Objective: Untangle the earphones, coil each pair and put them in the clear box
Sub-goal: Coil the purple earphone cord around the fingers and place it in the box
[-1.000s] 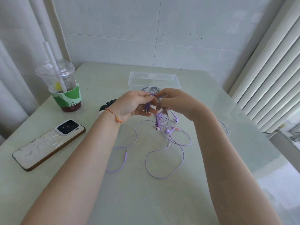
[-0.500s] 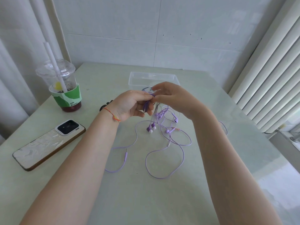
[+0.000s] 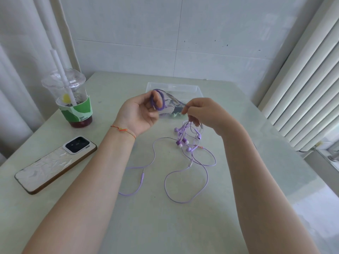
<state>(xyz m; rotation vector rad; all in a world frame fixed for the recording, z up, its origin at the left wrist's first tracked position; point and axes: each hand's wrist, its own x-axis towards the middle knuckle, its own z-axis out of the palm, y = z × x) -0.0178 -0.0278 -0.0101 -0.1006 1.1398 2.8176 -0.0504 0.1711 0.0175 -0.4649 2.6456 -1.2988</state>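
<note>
Two hands work light, limp purple earphones above the surface: the left hand [image 3: 141, 114] curls round a darker coiled cable [image 3: 157, 102], the right hand [image 3: 203, 112] pinches the tangle [image 3: 185, 138] near the clear box [image 3: 199, 88]. Plugs likely offer the firmest hold.

Both my forearms bare, no sleeves in view. Left wrist: thin cord bracelet [image 3: 123, 129], orange-red with a small yellow bit on top, one strand, sits snug just below my left grip [image 3: 139, 114]. Right wrist: nothing worn that I can see. Right grip [image 3: 203, 112]: no rings showing. Nails too blurred to tell.
</note>
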